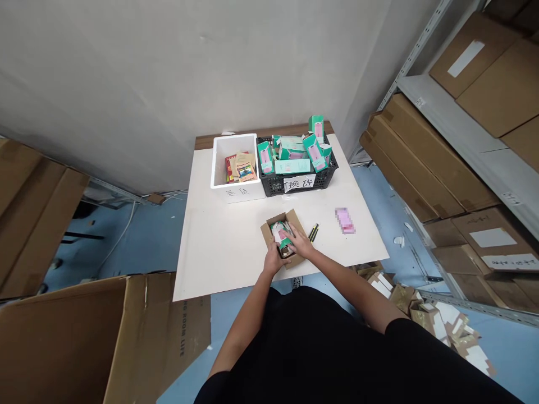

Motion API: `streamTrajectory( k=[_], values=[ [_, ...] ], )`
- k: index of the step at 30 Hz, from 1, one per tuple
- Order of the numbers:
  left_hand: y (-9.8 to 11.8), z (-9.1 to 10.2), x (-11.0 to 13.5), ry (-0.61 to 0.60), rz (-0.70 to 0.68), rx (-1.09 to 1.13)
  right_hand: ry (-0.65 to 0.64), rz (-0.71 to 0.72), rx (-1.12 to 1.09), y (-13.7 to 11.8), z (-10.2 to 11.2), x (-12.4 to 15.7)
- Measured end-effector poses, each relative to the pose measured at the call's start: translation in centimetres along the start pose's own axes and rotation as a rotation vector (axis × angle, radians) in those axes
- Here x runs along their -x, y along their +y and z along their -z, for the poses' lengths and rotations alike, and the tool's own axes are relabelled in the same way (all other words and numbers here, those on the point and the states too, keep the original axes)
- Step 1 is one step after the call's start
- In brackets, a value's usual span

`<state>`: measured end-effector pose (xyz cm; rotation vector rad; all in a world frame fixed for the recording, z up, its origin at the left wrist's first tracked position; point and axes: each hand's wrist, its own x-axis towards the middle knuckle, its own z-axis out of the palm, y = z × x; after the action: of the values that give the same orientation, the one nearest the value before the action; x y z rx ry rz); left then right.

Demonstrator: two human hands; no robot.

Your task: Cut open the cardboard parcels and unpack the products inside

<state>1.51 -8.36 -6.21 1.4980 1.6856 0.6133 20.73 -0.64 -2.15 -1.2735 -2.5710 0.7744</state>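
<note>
A small open cardboard box (266, 231) sits at the table's near edge with its flaps up. Inside it lies a green, white and pink package (283, 238), partly covered by my fingers. My left hand (274, 259) is closed at the box's near left corner, gripping its side. From the right, my right hand (300, 242) reaches over the box's edge, its fingers closed on the package. Just right of the box rests a yellow-and-black box cutter (313, 232). A pink blurred item (345, 220) lies farther right on the table.
At the back of the white table (210, 241) stand a white foam box (238, 193) with packets and a black crate (324, 180) of green boxes. Shelves with cartons (429, 157) rise at right. A large open carton (138, 336) stands at left; flattened cardboard (446, 325) litters the floor.
</note>
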Motion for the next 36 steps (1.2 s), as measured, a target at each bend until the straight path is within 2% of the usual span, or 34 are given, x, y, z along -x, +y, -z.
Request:
streamTrajectory(
  k=[7, 11, 16, 19, 21, 23, 29, 32, 36],
  values=[
    [-0.2, -0.3, 0.1, 0.063, -0.002, 0.010, 0.150, -0.254, -0.118, 0.2, -0.3, -2.5],
    [-0.4, -0.2, 0.1, 0.018, -0.039, -0.053, 0.227, -0.301, -0.147, -1.6, -1.4, -4.0],
    [-0.6, 0.2, -0.1, 0.041, 0.002, -0.058, 0.190, -0.255, -0.115, -5.2, -4.1, -4.0],
    [-0.8, 0.5, 0.0, 0.024, 0.008, -0.071, 0.162, -0.327, -0.080, -6.0, -4.2, -4.3],
    [-0.9, 0.6, 0.1, -0.015, 0.002, -0.104, 0.152, -0.336, -0.065, -5.9, -3.4, -4.8],
    [-0.8, 0.7, 0.3, -0.037, 0.003, -0.136, 0.152, -0.282, -0.053, -5.6, -1.9, -5.5],
    [0.4, 1.8, 0.2, -0.010, 0.067, -0.258, 0.171, -0.066, -0.014, -6.6, 4.2, -6.0],
    [0.6, 3.8, -0.1, -0.003, 0.099, -0.341, 0.203, -0.020, -0.014, -7.5, 7.6, -5.6],
    [-0.8, 8.0, -0.1, -0.048, 0.163, -0.412, 0.311, -0.053, -0.036, -7.0, 11.5, -5.0]
  ],
)
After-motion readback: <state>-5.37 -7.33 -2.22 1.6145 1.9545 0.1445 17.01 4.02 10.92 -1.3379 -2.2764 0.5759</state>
